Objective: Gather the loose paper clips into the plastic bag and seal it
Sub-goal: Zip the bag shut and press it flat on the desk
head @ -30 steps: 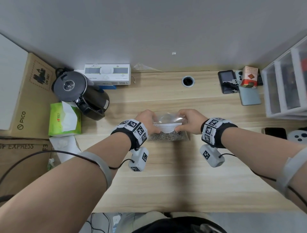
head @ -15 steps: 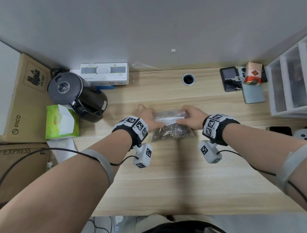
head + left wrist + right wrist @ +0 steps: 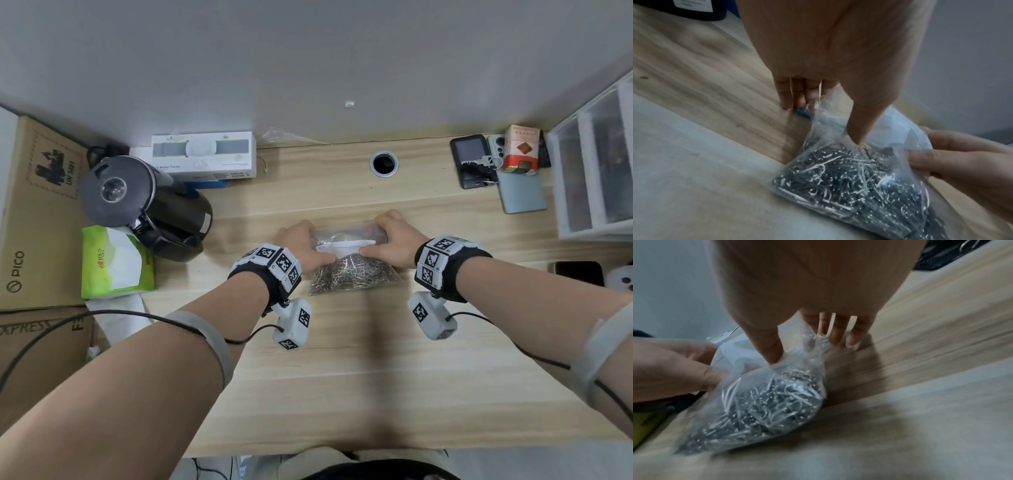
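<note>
**Sealing time: both hands pinching the bag top**

Looking nearest first, bare desk (image 3: 342,377) is stretching out ahead of the forearms, and no stray clips are showing on it. Next, the bag (image 3: 352,270) is lying on the wood, its near end bulging with paper clips (image 3: 849,181), so the gathering is looking done. Beyond the heap, the left hand (image 3: 301,243) is pinching the bag's left upper part, thumb on top, fingers curled down behind the plastic. The right hand (image 3: 394,236) is doing the same on the right side, thumb pressing near the white label strip (image 3: 346,246). Both are gripping plastic only. Whether the zip is closed is impossible to tell; the mouth is lying under the fingers at the far edge.

The risks from here, as I'm judging it: clips are crowding up near the thumbs, and one caught in the track would be leaving a gap. Lifting before the zip is shut could be spilling the lot. Trapped air may also be popping the seal.

Farther back, a kettle (image 3: 144,205), tissues (image 3: 113,263) and phones (image 3: 474,161) are sitting well apart.
</note>
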{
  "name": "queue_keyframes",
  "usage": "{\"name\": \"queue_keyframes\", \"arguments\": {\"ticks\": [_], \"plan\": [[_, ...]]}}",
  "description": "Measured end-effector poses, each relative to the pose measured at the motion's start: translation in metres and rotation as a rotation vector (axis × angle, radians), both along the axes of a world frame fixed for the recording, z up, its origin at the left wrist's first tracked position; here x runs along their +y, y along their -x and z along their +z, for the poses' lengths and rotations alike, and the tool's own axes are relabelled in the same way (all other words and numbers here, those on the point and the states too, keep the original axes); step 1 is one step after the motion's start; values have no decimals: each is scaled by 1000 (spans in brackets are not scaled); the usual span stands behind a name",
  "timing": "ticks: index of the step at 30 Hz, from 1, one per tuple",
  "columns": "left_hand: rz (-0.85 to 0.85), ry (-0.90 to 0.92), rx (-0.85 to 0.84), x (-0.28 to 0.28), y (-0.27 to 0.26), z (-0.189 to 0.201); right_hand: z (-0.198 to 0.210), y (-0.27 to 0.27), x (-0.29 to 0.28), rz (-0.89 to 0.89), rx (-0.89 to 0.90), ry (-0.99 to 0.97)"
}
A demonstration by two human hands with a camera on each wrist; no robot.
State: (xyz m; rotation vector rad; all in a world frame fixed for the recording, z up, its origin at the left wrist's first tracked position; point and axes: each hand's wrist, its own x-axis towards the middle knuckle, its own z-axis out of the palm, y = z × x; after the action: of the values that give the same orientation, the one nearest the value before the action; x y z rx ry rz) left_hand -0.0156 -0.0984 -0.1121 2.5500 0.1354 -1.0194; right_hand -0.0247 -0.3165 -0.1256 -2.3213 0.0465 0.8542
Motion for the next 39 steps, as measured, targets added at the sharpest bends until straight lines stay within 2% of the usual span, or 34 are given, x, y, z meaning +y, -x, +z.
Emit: {"name": "queue_keyframes", "arguments": {"ticks": [6, 7, 10, 16, 19, 22, 26, 31, 35, 39], "plan": [[28, 72, -80, -3, 2, 3, 4, 2, -8, 170, -236, 129], [32, 98, -86, -3, 1, 4, 5, 1, -9, 171, -230, 115], [65, 164, -25, -3, 0, 6, 8, 2, -11, 51, -95, -59], [249, 362, 44, -3, -6, 10, 21, 0, -3, -276, 79, -318], [307, 403, 21, -5, -10, 9, 23, -2, 0, -363, 89, -355], [365, 367, 4, -9, -12, 4, 19, -3, 2, -377, 5, -296], [275, 240, -21, -12, -11, 4, 12, -4, 2, -174, -90, -15], [328, 310, 10, -8, -11, -4, 7, -6, -1, -273, 90, -58], [436, 344, 53, -5, -11, -11, 5, -7, -4, -334, 130, -68], [555, 331, 23, -8, -13, -12, 9, -11, -4, -268, 171, -3]]}}
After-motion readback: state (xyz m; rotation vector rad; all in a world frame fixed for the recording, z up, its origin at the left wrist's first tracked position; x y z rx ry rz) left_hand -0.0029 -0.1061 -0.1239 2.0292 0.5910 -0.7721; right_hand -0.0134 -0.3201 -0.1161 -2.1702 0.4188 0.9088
